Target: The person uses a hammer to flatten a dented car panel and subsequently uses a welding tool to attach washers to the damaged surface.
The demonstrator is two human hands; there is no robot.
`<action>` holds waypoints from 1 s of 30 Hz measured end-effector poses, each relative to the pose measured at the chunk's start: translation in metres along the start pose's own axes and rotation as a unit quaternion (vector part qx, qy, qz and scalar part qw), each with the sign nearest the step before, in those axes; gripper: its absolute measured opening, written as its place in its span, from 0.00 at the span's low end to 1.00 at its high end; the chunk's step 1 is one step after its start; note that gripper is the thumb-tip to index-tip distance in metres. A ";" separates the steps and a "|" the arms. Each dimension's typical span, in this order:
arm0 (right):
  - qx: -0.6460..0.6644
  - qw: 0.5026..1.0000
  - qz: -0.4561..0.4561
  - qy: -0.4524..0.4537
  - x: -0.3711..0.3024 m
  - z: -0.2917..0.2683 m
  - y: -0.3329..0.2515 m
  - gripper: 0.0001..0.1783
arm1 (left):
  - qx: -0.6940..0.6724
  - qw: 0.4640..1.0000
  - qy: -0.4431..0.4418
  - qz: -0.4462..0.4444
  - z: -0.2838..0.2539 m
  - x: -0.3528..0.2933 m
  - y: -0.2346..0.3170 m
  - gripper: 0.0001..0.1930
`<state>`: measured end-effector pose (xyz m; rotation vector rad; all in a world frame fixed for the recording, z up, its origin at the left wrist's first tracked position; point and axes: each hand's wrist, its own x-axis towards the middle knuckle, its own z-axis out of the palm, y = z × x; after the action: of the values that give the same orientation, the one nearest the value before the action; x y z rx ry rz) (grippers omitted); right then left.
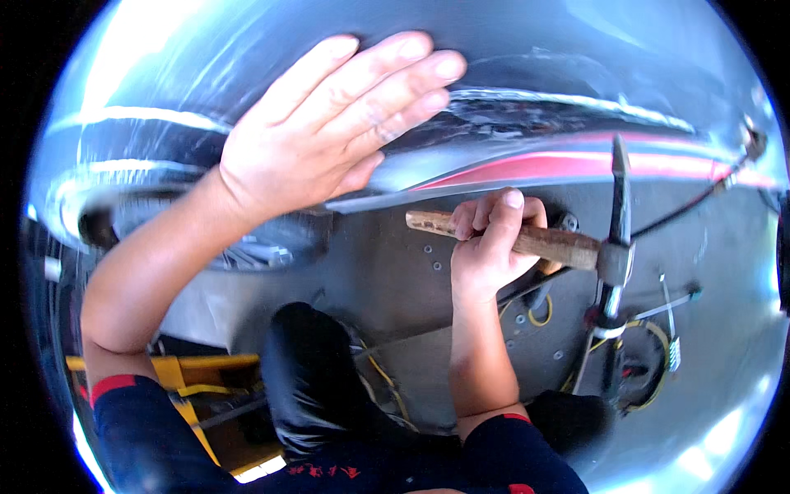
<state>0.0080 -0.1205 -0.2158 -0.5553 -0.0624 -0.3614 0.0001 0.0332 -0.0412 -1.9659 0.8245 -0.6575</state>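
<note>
My left hand (329,123) lies open, palm toward a dark, glossy car body panel (527,49), fingers stretched out and pointing right. Just right of its fingertips the panel has a scuffed, creased stretch (502,115). My right hand (498,239) is wrapped around the wooden handle of a hammer (559,247). The hammer's dark metal head stands at the right end of the handle, its narrow pointed end up. It is held below a red strip (527,169) along the panel's lower edge; in this view the head's tip overlaps the strip, and contact cannot be judged.
A car wheel (263,251) sits under the panel at left. Yellow metal framing (181,370) stands at lower left, beside my leg (309,370). A dark rod or cable (683,206) slants to a fitting at upper right. Yellow hose (662,346) and a metal tool (671,329) lie on the grey floor.
</note>
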 end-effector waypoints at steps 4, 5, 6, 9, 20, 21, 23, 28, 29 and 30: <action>-0.016 0.999 -0.020 0.040 -0.017 0.009 -0.006 0.18 | -0.007 0.999 -0.042 0.018 -0.005 0.002 -0.002 0.46; -0.011 0.997 -0.033 0.062 -0.024 0.011 -0.006 0.18 | -0.007 0.999 -0.030 0.041 -0.005 0.001 -0.003 0.46; -0.007 0.996 -0.017 0.082 -0.033 0.014 -0.006 0.18 | -0.002 0.998 -0.042 0.046 -0.007 -0.002 -0.003 0.46; 0.015 0.991 0.014 0.136 -0.057 0.015 -0.005 0.18 | 0.004 0.996 -0.046 0.071 -0.002 -0.016 -0.001 0.46; -0.047 0.989 0.033 0.139 -0.106 -0.001 -0.009 0.17 | -0.058 0.990 -0.070 0.112 -0.031 -0.005 -0.039 0.47; -0.048 0.990 0.027 0.129 -0.107 0.002 -0.010 0.16 | -0.044 0.993 -0.035 0.100 -0.039 0.007 -0.048 0.47; -0.033 0.990 0.023 0.134 -0.112 0.009 -0.007 0.16 | -0.011 0.996 0.001 0.089 -0.046 0.030 -0.054 0.45; -0.070 0.987 0.012 0.142 -0.111 0.005 0.002 0.16 | 0.057 0.989 -0.021 0.134 -0.055 0.055 -0.033 0.43; -0.080 0.986 0.014 0.147 -0.112 0.003 0.003 0.15 | 0.058 0.988 -0.027 0.139 -0.053 0.054 -0.029 0.46; -0.079 0.984 0.032 0.154 -0.113 0.002 0.001 0.15 | 0.056 0.988 -0.025 0.145 -0.047 0.050 -0.026 0.46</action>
<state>-0.0971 -0.0826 -0.2324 -0.6509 0.2836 -0.3883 0.0064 -0.0191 0.0098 -1.7112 0.9955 -0.4704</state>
